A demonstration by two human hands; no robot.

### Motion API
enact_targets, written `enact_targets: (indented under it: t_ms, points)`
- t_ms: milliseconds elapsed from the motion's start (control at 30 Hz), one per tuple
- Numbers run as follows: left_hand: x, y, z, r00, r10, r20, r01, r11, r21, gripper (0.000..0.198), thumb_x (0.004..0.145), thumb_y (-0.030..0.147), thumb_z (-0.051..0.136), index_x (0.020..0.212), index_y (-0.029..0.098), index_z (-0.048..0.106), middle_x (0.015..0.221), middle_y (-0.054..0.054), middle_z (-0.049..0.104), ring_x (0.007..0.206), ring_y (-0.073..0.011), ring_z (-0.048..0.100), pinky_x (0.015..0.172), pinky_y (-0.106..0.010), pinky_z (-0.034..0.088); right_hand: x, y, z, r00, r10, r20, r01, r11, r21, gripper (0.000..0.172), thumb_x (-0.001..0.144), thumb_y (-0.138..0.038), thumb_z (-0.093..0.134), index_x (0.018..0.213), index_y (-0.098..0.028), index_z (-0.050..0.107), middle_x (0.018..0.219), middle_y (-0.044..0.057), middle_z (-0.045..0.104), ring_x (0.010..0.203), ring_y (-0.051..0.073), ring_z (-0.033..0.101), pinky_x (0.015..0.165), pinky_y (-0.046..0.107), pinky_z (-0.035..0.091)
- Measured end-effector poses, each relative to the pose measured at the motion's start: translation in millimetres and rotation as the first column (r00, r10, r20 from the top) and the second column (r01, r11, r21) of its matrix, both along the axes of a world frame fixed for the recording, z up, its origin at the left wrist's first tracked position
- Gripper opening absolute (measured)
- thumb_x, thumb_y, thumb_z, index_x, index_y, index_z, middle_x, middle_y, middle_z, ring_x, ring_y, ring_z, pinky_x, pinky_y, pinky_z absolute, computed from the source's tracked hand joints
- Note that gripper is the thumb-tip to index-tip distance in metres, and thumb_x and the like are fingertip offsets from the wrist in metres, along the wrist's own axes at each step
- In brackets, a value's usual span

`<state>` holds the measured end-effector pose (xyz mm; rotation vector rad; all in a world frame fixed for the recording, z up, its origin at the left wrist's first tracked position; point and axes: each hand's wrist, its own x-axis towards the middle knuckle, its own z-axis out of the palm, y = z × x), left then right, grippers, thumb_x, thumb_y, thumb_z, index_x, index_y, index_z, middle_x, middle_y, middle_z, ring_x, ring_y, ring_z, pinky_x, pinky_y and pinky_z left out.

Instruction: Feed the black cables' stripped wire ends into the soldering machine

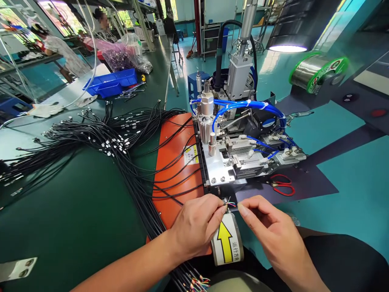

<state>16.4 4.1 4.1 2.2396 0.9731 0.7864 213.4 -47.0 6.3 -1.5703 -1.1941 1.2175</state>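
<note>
Between the thumb and fingers of my left hand [199,223] is the end of a black cable, from which thin coloured wires [231,204] fan out to the right. My right hand [269,231] is pinched closed right at the wire tips; whether a wire is caught between its fingertips is too small to tell. Just below both hands sits a white label with a yellow arrow [225,243] on a rounded metal part. Directly beyond them stands a metal bench machine [240,162] with blue air tubes. Several black cables lie across its orange cover [174,150].
A large bundle of black cables [130,190] runs over the green table mat [100,219] on the left. Red-handled scissors [282,185] lie right of the machine. A solder wire spool [317,71], a blue bin [112,81] and a lamp [298,28] are farther back. Two people are at the far left.
</note>
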Motion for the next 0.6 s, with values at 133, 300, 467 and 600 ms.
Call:
enact_targets:
  t_ms: [133,300,467,600]
  points:
    - [0,0,-0.7,1.000,0.003,-0.013,-0.003,1.000,0.001,0.015,0.100,0.023,0.051,0.094,0.014,0.062,0.080,-0.001,0.061,0.070,-0.0109,0.056,0.064,-0.023,0.042,-5,-3,1.4,0.983,-0.035,0.178,0.011,0.991,0.134,0.020,0.095,-0.045,0.061,0.092,-0.026,0.069,0.096,0.001,0.065,0.089,0.016,0.061,0.077,0.024,0.048]
    - [0,0,-0.6,1.000,0.002,-0.021,-0.001,1.000,0.018,0.016,0.100,0.023,0.050,0.093,0.014,0.062,0.078,-0.002,0.061,0.068,-0.0112,0.056,0.063,-0.024,0.042,-9,-2,-0.9,0.962,-0.055,0.268,-0.026,0.956,0.292,0.011,0.096,-0.033,0.062,0.093,-0.025,0.068,0.092,0.001,0.064,0.079,0.014,0.060,0.070,0.025,0.048]
    - [1,0,-0.5,1.000,0.012,-0.026,-0.011,1.000,0.018,0.016,0.100,0.022,0.050,0.091,0.014,0.062,0.078,-0.002,0.061,0.068,-0.0114,0.056,0.062,-0.024,0.041,-12,0,-1.5,0.950,-0.051,0.309,-0.057,0.943,0.328,0.010,0.096,-0.028,0.061,0.089,-0.023,0.066,0.086,0.001,0.062,0.073,0.013,0.058,0.064,0.026,0.047]
    - [0,-1,-0.7,0.999,0.028,-0.026,-0.028,1.000,0.009,0.017,0.100,0.022,0.050,0.090,0.015,0.061,0.077,-0.001,0.061,0.067,-0.0112,0.056,0.062,-0.024,0.041,-16,0,-2.2,0.937,-0.041,0.347,-0.130,0.881,0.455,0.010,0.098,-0.017,0.055,0.093,-0.021,0.064,0.088,0.003,0.059,0.078,0.014,0.057,0.069,0.027,0.046]
